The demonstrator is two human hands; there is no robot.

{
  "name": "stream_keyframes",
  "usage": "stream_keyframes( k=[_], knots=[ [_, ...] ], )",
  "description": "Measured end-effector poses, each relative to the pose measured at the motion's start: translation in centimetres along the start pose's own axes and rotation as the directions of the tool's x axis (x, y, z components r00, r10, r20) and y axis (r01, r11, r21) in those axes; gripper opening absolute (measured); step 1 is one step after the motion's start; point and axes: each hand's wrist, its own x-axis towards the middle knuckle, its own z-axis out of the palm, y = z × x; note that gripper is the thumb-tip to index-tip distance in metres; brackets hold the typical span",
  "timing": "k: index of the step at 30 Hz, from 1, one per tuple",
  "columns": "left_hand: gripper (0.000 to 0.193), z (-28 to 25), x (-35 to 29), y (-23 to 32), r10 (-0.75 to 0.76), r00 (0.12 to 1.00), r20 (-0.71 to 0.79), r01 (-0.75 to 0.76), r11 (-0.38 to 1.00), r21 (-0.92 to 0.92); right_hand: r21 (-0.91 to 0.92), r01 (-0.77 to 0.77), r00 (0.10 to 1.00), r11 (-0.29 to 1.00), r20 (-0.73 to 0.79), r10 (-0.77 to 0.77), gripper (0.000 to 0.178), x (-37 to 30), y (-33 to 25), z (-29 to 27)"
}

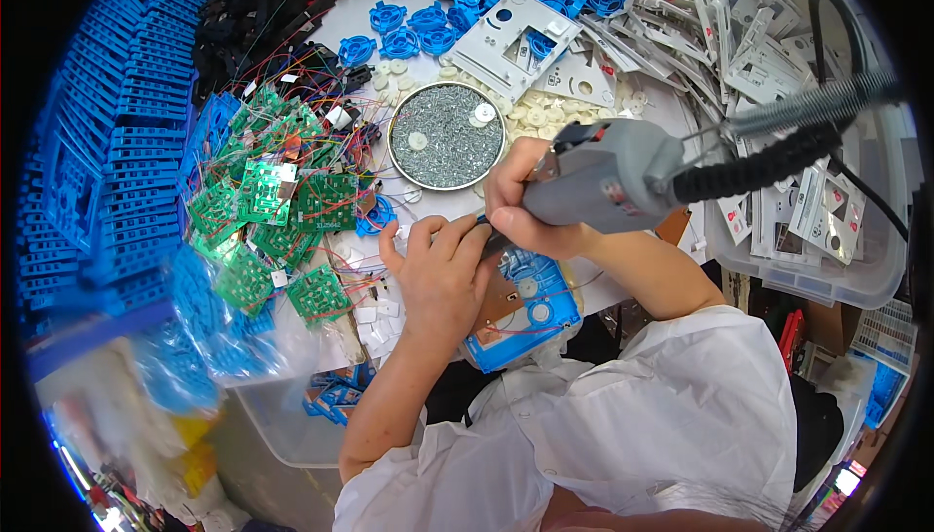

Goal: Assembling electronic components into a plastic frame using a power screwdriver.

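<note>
My right hand [530,206] is wrapped round a grey electric screwdriver [608,182], which hangs from a coiled spring [808,109] and a black ribbed cable. The driver points left, its tip hidden behind my left hand [433,274]. The fingers of that hand are bent, with thumb and forefinger close together by the tip; what they pinch cannot be made out. Beneath both hands, at the table's near edge, lies a blue plastic housing [555,310] with a brown board, a small white disc and thin wires in it.
A round dish [443,188] of small screws stands beyond my hands, with white plastic wheels [540,116] around it. Green circuit boards [321,294] with wires are heaped at left, beside stacked blue frames [146,182]. White panels [817,211] fill a clear bin [880,284] at right.
</note>
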Motion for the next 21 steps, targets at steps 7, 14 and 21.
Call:
stream_keyframes(
  k=[7, 14, 21],
  knots=[
    [0.036, 0.0, 0.8, -0.3, 0.012, 0.990, 0.141, 0.007, 0.990, -0.139, -0.044, -0.036, 0.995, 0.998, 0.093, 0.040, 0.024, 1.6, -0.2, -0.8],
    [0.035, -6.7, 0.5, 1.2, 0.035, 0.991, 0.130, 0.000, 0.965, -0.262, -0.001, 0.150, 0.929, 0.989, -0.343, -0.141, 0.057, 3.9, -5.0, -3.9],
    [0.049, -23.1, -16.9, -3.6, -0.596, 0.752, -0.283, 0.389, 0.747, -0.539, -0.728, 0.218, 0.622, 0.650, -0.410, -0.668, 0.076, 1.2, -6.1, -3.6]
  ],
)
